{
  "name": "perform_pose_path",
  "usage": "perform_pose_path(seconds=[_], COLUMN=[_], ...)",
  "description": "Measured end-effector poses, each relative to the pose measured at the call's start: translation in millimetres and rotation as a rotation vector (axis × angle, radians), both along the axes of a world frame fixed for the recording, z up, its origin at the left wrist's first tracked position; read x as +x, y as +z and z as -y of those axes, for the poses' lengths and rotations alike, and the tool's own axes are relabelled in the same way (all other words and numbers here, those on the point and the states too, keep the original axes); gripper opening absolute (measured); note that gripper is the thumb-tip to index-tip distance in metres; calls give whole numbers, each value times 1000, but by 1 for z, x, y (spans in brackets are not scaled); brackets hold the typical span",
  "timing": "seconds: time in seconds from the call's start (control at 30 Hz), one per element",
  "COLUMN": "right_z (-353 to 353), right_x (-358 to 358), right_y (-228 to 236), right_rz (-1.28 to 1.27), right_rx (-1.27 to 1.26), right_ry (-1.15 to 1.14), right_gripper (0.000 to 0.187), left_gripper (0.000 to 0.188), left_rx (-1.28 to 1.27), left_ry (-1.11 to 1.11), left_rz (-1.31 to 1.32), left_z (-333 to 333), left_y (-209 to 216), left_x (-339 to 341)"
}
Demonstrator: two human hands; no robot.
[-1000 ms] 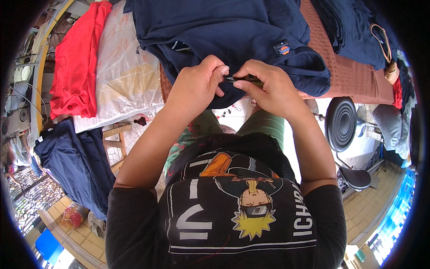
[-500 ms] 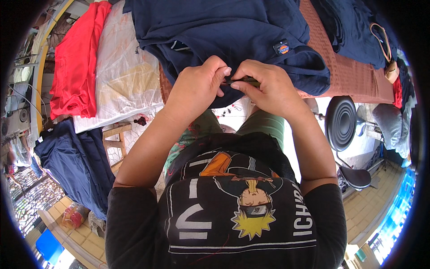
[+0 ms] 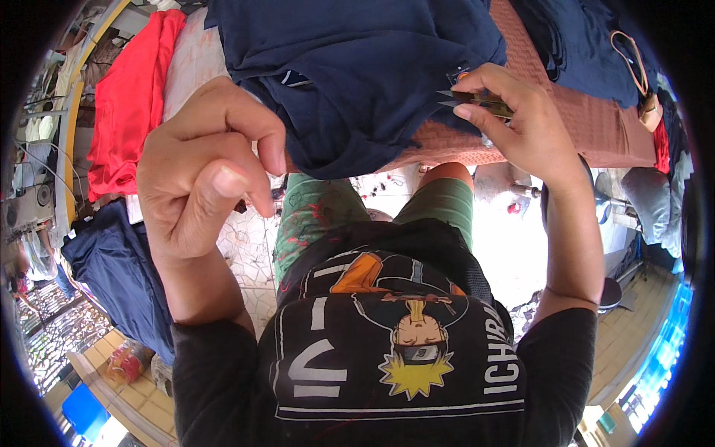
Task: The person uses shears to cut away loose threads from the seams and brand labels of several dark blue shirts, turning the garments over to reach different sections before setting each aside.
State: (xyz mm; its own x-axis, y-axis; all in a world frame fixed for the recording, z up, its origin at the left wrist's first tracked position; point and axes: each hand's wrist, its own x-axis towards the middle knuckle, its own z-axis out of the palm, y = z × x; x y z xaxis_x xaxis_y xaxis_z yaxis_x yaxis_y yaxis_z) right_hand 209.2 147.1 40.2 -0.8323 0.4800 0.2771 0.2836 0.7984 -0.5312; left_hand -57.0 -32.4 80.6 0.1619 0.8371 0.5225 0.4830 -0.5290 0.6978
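A dark navy garment (image 3: 357, 89) lies in front of me, its near part drooping over the table edge. My right hand (image 3: 521, 119) is at the garment's right side, closed around thread snips (image 3: 488, 101) with the pointed blades aimed left over the cloth. My left hand (image 3: 212, 164) is raised left of the garment, apart from it, with the fingers curled in and the thumb bent against them. Whatever it pinches, if anything, is too small to make out.
Red cloth (image 3: 134, 104) lies at the left, and a navy garment (image 3: 123, 276) hangs below it. More folded navy clothing (image 3: 581, 52) rests at the far right of the table with the brown cover (image 3: 588, 130). Thread scraps litter the floor below.
My hands have parted from the garment's near edge: the left has moved left and up toward the camera, the right has gone right with the snips. The garment's near edge has shifted and fallen together.
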Motion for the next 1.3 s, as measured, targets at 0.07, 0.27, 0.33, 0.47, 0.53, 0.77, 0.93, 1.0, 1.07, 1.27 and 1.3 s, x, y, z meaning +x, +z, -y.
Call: perform_pose_path(seconds=[0.07, 0.27, 0.33, 0.47, 0.53, 0.77, 0.93, 1.0, 1.07, 1.27, 1.3], right_z=[-6, -26, -19, 7, 17, 14, 14, 20, 25, 25, 23], right_x=[8, 33, 29, 5, -8, -15, -15, -18, -21, -25, -24], right_y=[7, 12, -5, -55, -74, -82, -85, -86, -91, -95, -92], right_rz=[44, 72, 97, 183, 128, 16, -40, -46, -41, -120, -124], right_rx=[67, -89, -156, -263, -274, -333, -379, -353, -296, -201, -201], right_ry=[-16, -157, -65, -30, 2, -88, -128, -102, -99, -124, -130], right_gripper=[22, 25, 26, 25, 23, 19, 19, 19, 19, 22, 22], left_gripper=[32, 8, 9, 13, 15, 22, 23, 23, 23, 24, 23], left_rx=[-57, -436, -492, -562, -572, -590, -598, -601, -609, -611, -589], left_ry=[56, 59, 58, 276, 335, 328, 295, 289, 285, 260, 254], left_rz=[88, 78, 73, 256, 300, 243, 149, 151, 156, 116, 79], left_z=[-1, -10, -14, -36, -43, -48, -51, -51, -52, -54, -54], left_y=[-2, -56, -83, -122, -125, -132, -127, -129, -129, -130, -131], left_x=[8, 70, 86, 81, 74, 66, 63, 62, 61, 57, 57])
